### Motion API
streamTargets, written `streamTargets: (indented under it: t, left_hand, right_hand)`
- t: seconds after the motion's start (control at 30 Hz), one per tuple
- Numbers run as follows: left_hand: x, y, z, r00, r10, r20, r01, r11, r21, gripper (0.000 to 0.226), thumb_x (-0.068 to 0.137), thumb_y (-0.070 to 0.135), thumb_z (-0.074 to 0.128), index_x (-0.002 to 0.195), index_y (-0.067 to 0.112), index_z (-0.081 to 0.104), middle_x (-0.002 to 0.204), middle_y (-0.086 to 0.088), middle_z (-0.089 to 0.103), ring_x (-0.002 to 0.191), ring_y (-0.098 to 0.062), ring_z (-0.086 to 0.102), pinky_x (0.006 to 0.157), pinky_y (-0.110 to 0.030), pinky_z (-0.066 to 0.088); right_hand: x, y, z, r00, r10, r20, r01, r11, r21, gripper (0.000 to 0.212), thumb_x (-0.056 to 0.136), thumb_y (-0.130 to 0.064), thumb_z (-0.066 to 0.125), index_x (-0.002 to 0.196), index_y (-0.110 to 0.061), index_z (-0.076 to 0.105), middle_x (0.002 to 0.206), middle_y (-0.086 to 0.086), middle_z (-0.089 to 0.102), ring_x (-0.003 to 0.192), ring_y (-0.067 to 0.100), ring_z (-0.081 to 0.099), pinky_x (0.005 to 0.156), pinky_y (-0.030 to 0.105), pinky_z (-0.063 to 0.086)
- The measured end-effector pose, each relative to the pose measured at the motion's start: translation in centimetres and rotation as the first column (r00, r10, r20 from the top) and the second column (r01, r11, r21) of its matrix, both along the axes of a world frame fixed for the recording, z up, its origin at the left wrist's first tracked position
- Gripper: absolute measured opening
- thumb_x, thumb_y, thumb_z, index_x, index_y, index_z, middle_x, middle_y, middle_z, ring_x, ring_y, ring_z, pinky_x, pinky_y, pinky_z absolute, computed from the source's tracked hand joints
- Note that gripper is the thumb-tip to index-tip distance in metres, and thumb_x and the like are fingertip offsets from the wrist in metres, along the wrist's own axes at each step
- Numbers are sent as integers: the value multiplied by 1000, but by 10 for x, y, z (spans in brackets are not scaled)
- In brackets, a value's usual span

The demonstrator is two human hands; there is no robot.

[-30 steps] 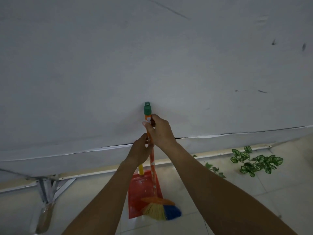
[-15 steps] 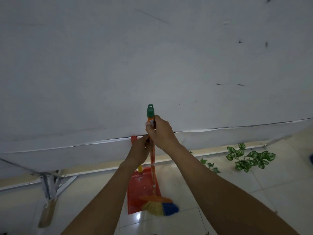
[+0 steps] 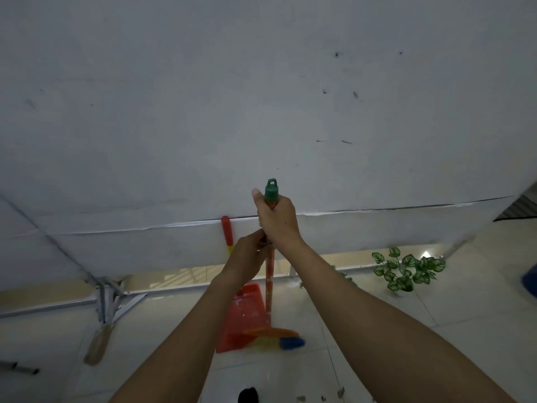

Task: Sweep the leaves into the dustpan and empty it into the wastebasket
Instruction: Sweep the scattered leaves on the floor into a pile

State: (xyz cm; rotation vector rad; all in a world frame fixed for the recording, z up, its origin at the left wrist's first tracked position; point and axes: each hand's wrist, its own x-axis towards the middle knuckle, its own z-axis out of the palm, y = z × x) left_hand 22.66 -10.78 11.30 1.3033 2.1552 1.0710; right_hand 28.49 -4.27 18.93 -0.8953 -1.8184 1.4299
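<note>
Sweeping not yet begun. Right hand (image 3: 277, 218) clenched round broom (image 3: 268, 286) stick just under green cap. Left hand (image 3: 248, 258) fingers pinched stick just below. Red dustpan (image 3: 239, 317) stood on floor, touching bristles, no leaves visible in it. Leaves (image 3: 406, 269) lay on floor far right, well apart. Sweeping and emptying both left; wastebasket not clearly seen.
</note>
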Motion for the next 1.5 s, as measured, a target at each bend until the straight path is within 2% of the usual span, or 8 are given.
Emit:
streamTargets:
  t: [0.33,0.47,0.57,0.7,0.83,1.03,1.37,1.5]
  left_hand:
    - [120,-70,33,998,-61,6,60,993,100,14,98,12,47,108,10,57,90,10,60,78,-3,57,69,-11,45]
    - [152,-94,27,995,-72,68,67,995,68,27,94,6,52,72,22,51,59,15,54,56,1,51,53,-8,40]
    - [170,-115,13,984,-26,176,24,1000,14,38,89,4,55,53,11,43,49,-6,39,42,7,45,45,-5,34]
    - [194,-154,-17,953,6,303,21,996,-86,36,90,39,57,64,15,66,56,5,66,56,1,64,62,-18,45]
    - [215,-193,-41,934,45,353,-4,993,-117,44,88,50,56,59,16,54,56,-2,58,55,-16,56,62,-30,46]
    - [246,-242,-67,935,50,352,-10,994,-113,48,92,45,54,53,23,37,43,8,37,40,-8,34,48,-25,29]
    - [279,-312,-131,966,216,140,-176,952,-249,44,95,27,51,52,25,40,52,4,48,48,-16,43,48,-24,32]
    - [289,-335,-167,964,176,197,-90,921,-380,45,95,31,53,53,22,40,52,3,47,52,-16,44,53,-25,32]
  right_hand:
    - [110,-78,38,986,-27,-166,24,1000,-18,39,89,-16,58,53,-10,44,49,5,40,51,18,39,54,25,36]
    - [147,-104,41,978,51,-204,-69,994,-82,44,89,-10,58,48,-13,41,44,1,35,41,13,34,48,23,31]
    - [171,-129,43,951,139,-277,-187,969,-159,49,90,-6,56,45,-17,39,39,-5,31,32,6,28,40,19,26]
    - [199,-161,48,906,218,-363,-301,935,-190,55,91,-3,52,41,-23,38,38,-6,30,31,8,25,40,19,25]
    - [231,-194,44,914,213,-344,-298,930,-215,53,88,-6,50,39,-20,39,36,-5,33,31,10,31,45,22,33]
    - [268,-234,18,918,-11,-396,-123,943,-311,39,84,-9,57,50,-19,40,41,-4,36,37,12,34,44,22,36]
    - [308,-276,-51,965,-54,-258,-79,875,-477,40,76,-20,50,39,-18,36,39,0,32,42,18,39,56,30,45]
    - [325,-295,-96,990,-36,-134,-45,832,-553,46,85,-13,48,40,-17,38,40,-1,35,45,19,41,67,37,47]
